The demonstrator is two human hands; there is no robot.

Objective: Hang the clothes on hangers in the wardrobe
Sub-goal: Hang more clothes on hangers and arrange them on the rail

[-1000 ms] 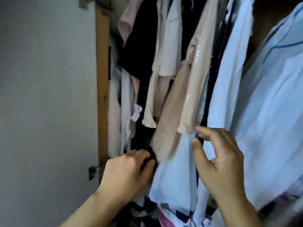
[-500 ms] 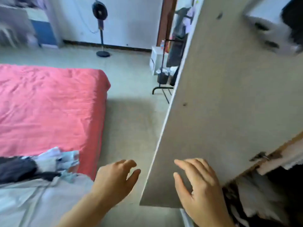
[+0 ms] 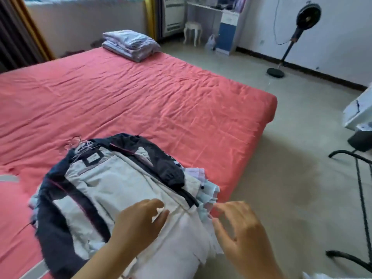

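Left hand [image 3: 138, 222] and right hand [image 3: 241, 232], fingers spread and empty, are hovering at lower centre over the soft, limp clothes pile [image 3: 112, 190], likely best gripped by its hanger hooks [image 3: 80, 144].

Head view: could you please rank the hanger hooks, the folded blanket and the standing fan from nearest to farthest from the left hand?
From the left hand:
1. Hanger hooks, on the clothes pile, up-left.
2. Folded blanket, on the bed's far corner.
3. Standing fan, by the far right wall.

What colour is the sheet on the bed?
The bed sheet is coral pink, seen in the head view.
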